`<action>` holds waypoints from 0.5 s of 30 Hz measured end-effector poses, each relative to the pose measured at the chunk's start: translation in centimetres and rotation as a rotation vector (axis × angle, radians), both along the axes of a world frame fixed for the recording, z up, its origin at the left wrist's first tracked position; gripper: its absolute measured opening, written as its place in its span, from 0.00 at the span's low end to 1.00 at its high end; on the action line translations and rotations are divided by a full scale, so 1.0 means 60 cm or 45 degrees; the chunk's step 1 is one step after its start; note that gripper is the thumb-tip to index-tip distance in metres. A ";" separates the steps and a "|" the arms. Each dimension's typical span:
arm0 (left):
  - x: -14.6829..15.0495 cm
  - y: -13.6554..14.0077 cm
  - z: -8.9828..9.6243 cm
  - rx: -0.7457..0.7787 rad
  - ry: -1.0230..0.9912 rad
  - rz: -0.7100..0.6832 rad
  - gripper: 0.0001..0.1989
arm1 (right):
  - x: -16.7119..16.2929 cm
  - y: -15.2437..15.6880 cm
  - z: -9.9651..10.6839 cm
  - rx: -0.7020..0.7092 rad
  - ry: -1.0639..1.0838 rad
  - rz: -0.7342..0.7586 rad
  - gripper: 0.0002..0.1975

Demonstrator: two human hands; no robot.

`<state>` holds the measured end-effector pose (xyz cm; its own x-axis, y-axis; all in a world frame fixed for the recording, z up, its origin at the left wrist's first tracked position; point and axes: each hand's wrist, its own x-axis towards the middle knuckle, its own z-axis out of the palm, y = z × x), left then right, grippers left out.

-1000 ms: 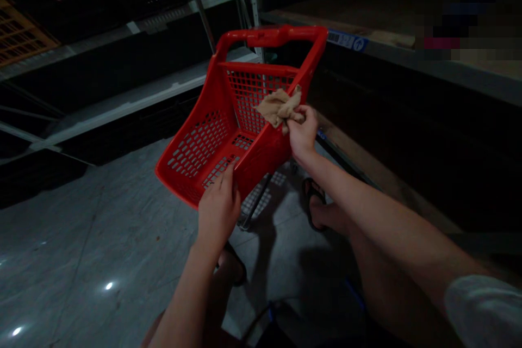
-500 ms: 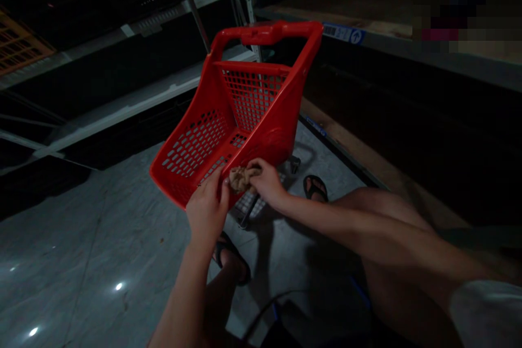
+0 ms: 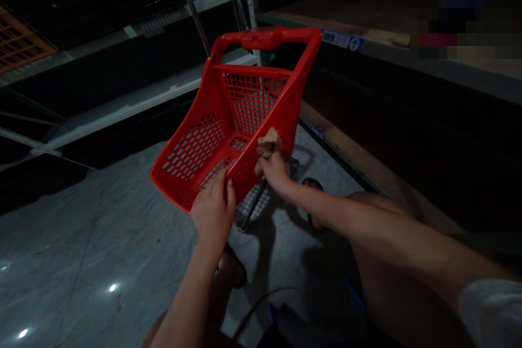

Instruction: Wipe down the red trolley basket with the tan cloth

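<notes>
A red plastic shopping cart (image 3: pixel 191 144) with slotted walls stands in front of me, its handle at the far end. My left hand (image 3: pixel 214 204) is closed over the rim of its near side, thumb on the outside. Farther up the same side, my right hand (image 3: pixel 277 168) holds a crumpled brown cloth (image 3: pixel 269 144) against the outer wall. Part of the cloth is hidden by the fingers. No goods show inside the basket.
Metal shelving (image 3: pixel 101 111) runs along the left and back, with an orange crate (image 3: pixel 22 41) on it. To the right is a wooden shelf (image 3: pixel 367 27) bearing a blue-and-white label (image 3: pixel 340 39). My sandalled feet stand beside the cart on grey tiles (image 3: pixel 77 244).
My right hand has moved the cloth up along the cart's side toward the handle, away from my left hand. The left hand stays on the rim, and the cart has hardly shifted.
</notes>
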<state>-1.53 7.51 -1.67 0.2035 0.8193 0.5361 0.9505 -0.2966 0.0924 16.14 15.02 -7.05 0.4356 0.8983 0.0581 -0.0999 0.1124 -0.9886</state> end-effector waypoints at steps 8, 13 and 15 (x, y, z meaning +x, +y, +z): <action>0.008 -0.002 0.002 -0.027 0.029 -0.079 0.21 | -0.021 -0.045 0.020 -0.492 0.601 0.309 0.09; 0.007 0.000 0.002 -0.063 0.005 -0.066 0.21 | 0.144 0.084 0.063 -0.274 0.439 -0.274 0.14; 0.007 0.000 0.003 -0.066 -0.001 -0.057 0.21 | 0.170 0.105 0.060 -0.201 0.318 -0.494 0.17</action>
<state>-1.08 7.50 -1.50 0.2398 0.8363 0.4931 0.9364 -0.3333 0.1099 26.32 21.30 -3.43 0.7233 0.6561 -0.2152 -0.3169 0.0387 -0.9477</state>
